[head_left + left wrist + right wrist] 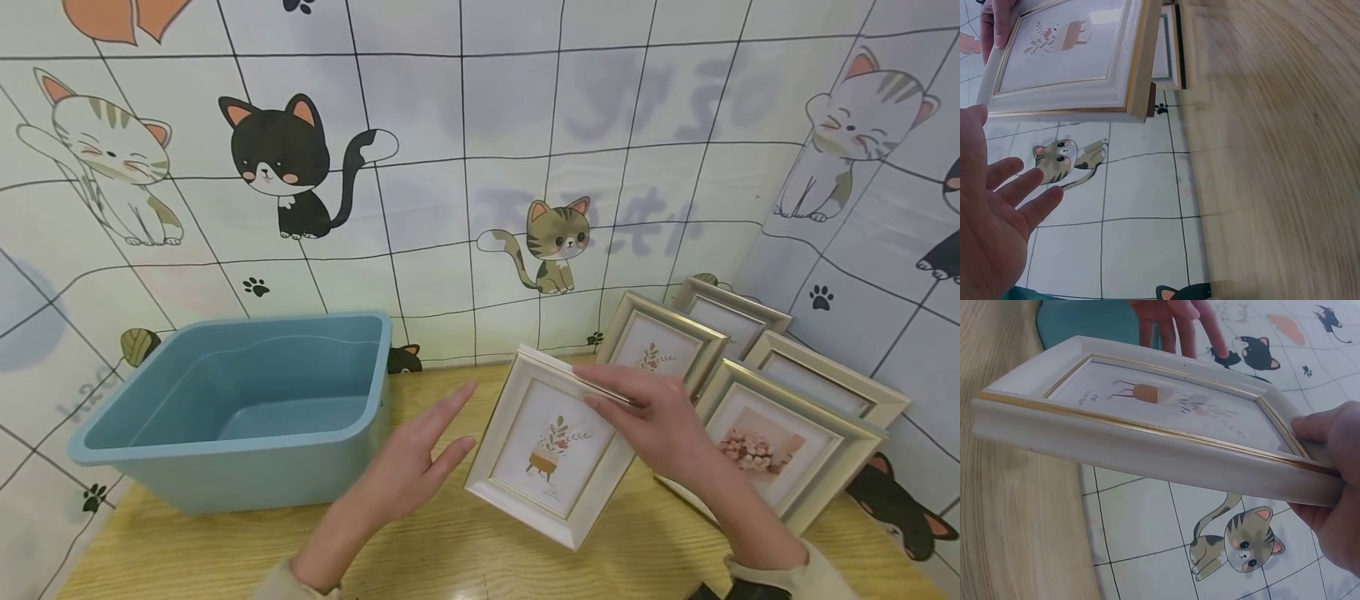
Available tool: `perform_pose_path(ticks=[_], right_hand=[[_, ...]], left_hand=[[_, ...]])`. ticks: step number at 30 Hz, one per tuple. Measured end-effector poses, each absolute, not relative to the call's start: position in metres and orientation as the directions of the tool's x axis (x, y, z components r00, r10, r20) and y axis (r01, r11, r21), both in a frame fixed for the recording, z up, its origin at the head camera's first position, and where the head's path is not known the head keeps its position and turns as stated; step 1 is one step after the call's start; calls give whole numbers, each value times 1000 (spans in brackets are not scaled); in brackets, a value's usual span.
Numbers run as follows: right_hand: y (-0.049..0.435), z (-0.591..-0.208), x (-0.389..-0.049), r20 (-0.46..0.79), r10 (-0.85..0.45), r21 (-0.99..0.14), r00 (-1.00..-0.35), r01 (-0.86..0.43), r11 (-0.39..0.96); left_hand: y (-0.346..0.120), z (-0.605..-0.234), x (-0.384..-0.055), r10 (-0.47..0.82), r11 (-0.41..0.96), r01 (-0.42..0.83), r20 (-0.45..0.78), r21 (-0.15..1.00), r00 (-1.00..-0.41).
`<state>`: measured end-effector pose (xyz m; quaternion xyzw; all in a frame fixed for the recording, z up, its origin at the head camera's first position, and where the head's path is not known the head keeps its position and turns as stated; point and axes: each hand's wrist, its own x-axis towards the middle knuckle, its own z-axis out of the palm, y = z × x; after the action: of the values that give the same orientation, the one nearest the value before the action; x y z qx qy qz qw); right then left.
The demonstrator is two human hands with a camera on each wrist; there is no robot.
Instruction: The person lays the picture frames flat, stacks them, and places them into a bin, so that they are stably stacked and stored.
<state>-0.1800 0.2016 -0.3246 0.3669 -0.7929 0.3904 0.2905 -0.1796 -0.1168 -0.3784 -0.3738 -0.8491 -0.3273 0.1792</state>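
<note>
A white picture frame (555, 450) with a thin gold inner line and a potted-plant print is tilted above the wooden table. My right hand (656, 417) grips its upper right corner, thumb on the front and fingers behind, as the right wrist view shows with the thumb (1319, 425) over the border. To the left of the frame, my left hand (416, 458) is spread with straight fingers (1041, 206), apart from the frame and holding nothing. In the left wrist view the frame (1072, 56) hangs just beyond that hand.
A blue plastic tub (247, 475) stands at the left of the wooden table (420, 558). Several more picture frames lean at the right, among them one with a pink flower photo (765, 442) and one with a plant print (656, 333). A cat-patterned sheet (427, 208) covers the wall behind.
</note>
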Motion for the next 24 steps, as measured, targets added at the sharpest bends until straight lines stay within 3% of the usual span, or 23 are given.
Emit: perform_pose_path(ticks=[4,13,24], right_hand=[[199,-322,-175,754,-376,-422,-539,-836,352],[191,-326,-169,747,-415,-493,-519,-852,179],[187,-327,-166,744,-405,-532,-532,-838,122]], left_hand=[[-109,-371,-177,510,482,754,557,446,-655],[-97,-365,-175,529,362,813,618,455,-582],[-93,-367,-175,609,123,774,569,621,-553]])
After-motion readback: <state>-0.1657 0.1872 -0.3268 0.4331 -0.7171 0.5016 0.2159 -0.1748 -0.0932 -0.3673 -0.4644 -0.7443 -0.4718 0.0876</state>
